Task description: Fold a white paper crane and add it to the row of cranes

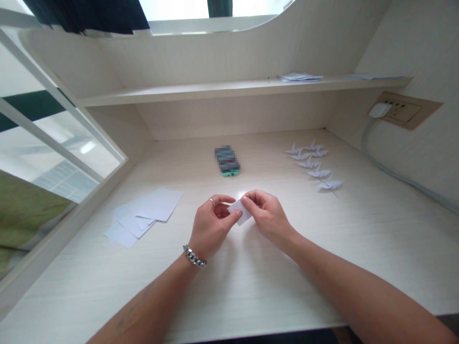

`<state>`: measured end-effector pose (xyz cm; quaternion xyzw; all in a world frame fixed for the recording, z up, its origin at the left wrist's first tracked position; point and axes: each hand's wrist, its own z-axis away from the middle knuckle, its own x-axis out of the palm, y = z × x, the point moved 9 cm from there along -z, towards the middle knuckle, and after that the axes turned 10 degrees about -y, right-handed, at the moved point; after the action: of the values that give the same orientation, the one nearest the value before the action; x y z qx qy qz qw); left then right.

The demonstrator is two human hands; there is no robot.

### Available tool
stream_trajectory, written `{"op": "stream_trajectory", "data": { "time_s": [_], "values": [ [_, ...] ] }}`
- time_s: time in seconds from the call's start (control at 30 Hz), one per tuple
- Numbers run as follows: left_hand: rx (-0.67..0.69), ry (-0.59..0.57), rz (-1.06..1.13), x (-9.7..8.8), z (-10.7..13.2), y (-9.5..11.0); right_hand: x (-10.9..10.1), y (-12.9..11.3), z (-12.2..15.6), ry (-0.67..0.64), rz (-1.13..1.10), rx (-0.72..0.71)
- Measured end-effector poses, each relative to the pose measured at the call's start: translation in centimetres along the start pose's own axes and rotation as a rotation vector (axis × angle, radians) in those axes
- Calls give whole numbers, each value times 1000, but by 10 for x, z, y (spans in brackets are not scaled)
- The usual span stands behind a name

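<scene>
My left hand (211, 224) and my right hand (267, 212) meet over the middle of the pale wooden desk (229, 286). Both pinch one small folded piece of white paper (239, 211) between thumb and fingers, holding it just above the desk. The left hand wears a ring and a chain bracelet at the wrist. Part of the paper is hidden behind my fingers.
Several loose white paper sheets (143, 215) lie to the left. Several folded paper cranes (315, 165) sit in a row at the back right. A phone (227, 161) lies at the back centre. A shelf (229, 88) holds more papers; a plug and cable (380, 112) run along the right wall.
</scene>
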<state>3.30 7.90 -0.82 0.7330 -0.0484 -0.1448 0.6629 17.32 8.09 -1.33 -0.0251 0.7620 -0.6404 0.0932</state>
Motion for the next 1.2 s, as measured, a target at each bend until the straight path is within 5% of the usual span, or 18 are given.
{"op": "stream_trajectory", "data": {
  "time_s": [0.73,1.2],
  "values": [
    [-257,63,334,-2,-1,-30,-3,7,-2,89,-36,24],
    [-69,109,314,-6,-2,-14,-3,13,-3,138,-260,92]
  ]
}}
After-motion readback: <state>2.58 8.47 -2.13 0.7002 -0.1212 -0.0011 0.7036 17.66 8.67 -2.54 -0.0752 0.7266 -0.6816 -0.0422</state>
